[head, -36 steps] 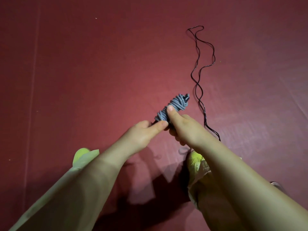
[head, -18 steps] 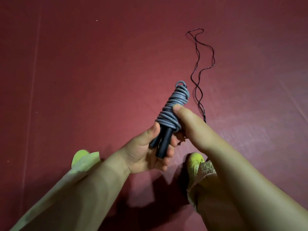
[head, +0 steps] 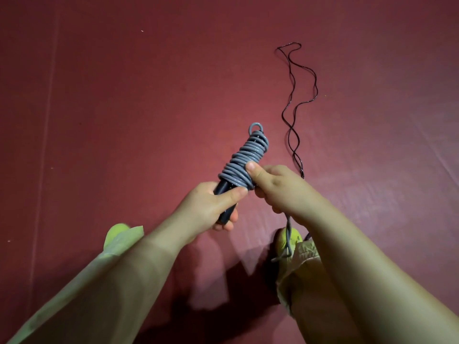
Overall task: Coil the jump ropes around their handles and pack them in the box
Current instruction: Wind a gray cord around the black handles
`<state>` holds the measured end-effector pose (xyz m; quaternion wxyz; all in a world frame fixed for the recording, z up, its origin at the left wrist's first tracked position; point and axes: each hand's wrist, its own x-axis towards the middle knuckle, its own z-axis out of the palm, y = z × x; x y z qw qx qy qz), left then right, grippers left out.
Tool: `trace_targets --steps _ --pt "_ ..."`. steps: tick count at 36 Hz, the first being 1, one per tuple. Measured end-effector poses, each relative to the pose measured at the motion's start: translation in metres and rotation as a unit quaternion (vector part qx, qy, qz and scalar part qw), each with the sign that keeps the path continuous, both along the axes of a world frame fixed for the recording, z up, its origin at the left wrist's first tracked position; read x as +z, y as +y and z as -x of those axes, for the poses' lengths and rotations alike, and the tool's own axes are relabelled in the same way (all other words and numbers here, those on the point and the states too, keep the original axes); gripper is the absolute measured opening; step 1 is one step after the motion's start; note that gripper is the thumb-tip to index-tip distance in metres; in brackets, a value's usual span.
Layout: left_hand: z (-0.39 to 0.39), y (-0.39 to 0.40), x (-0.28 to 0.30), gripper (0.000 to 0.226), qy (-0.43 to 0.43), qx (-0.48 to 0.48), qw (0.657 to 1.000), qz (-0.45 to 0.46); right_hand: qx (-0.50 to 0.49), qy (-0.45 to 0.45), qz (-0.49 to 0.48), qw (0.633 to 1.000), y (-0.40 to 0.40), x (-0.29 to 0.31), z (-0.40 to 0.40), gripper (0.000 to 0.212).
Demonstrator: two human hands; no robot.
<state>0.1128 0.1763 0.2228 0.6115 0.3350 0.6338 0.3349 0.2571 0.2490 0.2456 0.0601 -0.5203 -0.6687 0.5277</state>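
At the centre of the view, the left hand (head: 211, 207) is the grip on the black handles (head: 224, 194): fingers curl under them and the thumb lies across the top, just below the lowest turn of rope. Right beside it, the right hand (head: 278, 188) pinches the grey jump rope (head: 244, 158), its thumb pressed flat on the coils while the curled fingers close round the loose end, which trails out under the palm and hangs down in front of a yellow-green shoe (head: 289, 240).

Judging by how things lie, the winding of this rope is almost finished; the coils cover the upper part of the handles in stacked turns, with a small loop standing proud at the far tip. What is left appears to be only the short hanging tail. The next move calls for that tail to be wrapped or tucked under a turn while the thumb keeps the coils from springing loose, with the left hand holding the handles steady.

Beyond the hands, a thin black jump rope (head: 296, 105) lies uncoiled in wavy doubled lines on the dark red floor (head: 124, 108), near the right hand and running away from it; its near end disappears behind that hand. No box is in view, so packing cannot be judged yet
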Motion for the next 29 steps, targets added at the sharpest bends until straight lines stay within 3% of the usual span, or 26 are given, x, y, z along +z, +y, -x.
trace_targets --steps 3,5,10,13,15,17,20,23,29 --pt "0.004 0.002 -0.003 0.023 0.037 -0.001 0.999 -0.008 -0.002 -0.008 -0.015 1.000 -0.002 0.001 0.004 0.046" --pt "0.007 0.001 -0.008 0.020 0.106 -0.029 0.994 -0.025 0.002 -0.024 -0.006 1.000 -0.005 0.003 0.006 0.050" --pt "0.002 -0.007 -0.018 0.034 0.318 -0.083 0.944 -0.036 -0.027 -0.045 0.055 0.997 -0.012 0.005 0.008 0.056" --pt "-0.004 -0.006 -0.020 0.030 0.364 -0.092 0.926 -0.045 -0.064 -0.051 0.027 0.996 -0.012 0.002 0.011 0.053" --pt "-0.005 -0.004 -0.019 0.024 0.282 -0.122 0.950 -0.063 -0.088 -0.044 0.009 0.995 -0.010 0.001 0.011 0.051" --pt "-0.004 -0.004 -0.012 0.023 0.090 -0.121 0.986 -0.065 -0.103 -0.022 -0.016 0.994 -0.008 0.001 0.010 0.051" --pt "0.001 -0.005 -0.003 0.055 -0.178 -0.053 0.982 0.033 -0.112 0.040 -0.019 0.993 -0.005 0.005 0.008 0.046" --pt "0.009 -0.004 -0.006 0.072 -0.231 -0.042 0.971 0.039 -0.102 0.103 -0.001 0.989 -0.004 0.010 0.006 0.038" --pt "0.008 -0.005 -0.007 0.049 -0.214 0.001 0.977 0.013 -0.063 0.110 0.063 0.990 -0.001 0.012 0.005 0.044"
